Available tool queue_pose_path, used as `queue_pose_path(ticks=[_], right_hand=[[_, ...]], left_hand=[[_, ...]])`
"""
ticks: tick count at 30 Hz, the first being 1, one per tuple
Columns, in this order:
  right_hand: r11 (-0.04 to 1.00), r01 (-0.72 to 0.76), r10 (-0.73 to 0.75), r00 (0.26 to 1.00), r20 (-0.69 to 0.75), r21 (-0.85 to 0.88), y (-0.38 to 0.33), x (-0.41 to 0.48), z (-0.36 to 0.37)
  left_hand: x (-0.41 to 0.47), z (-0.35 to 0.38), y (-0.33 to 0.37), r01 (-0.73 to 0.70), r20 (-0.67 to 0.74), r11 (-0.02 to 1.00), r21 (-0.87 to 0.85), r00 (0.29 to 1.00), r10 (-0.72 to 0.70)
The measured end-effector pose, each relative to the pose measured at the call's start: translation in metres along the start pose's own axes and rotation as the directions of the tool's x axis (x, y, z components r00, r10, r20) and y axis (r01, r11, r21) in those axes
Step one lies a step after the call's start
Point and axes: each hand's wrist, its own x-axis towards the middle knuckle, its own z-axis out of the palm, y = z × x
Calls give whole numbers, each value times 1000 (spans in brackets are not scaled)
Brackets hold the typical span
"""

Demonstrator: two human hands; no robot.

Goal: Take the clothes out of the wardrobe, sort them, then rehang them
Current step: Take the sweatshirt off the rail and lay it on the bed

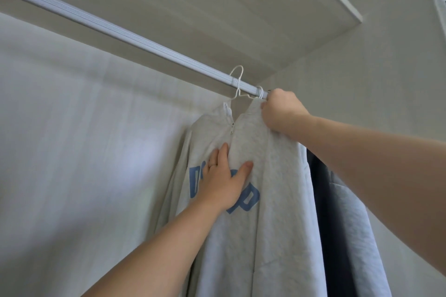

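Observation:
A light grey zip sweatshirt (270,176) with blue letters hangs on a white wire hanger (237,84) from the wardrobe rail (120,31). My left hand (225,181) lies flat on its chest, fingers straight, beside the zip. Up at the rail's right end, my right hand (280,111) grips the sweatshirt's collar and shoulder, fingers curled. A second white hook (260,92) sits on the rail right beside that hand.
Behind the sweatshirt on the right hang a dark garment (321,200) and a pale blue-grey one (357,236). A shelf board (265,7) runs above the rail. The white back wall (72,140) of the wardrobe fills the left.

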Motion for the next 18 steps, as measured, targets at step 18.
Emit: queue_pose_path(ticks=[18], right_hand=[[924, 294, -321, 943, -82, -243, 110, -87, -124]], left_hand=[[-21, 25, 107, -316, -347, 913, 257, 852, 392]])
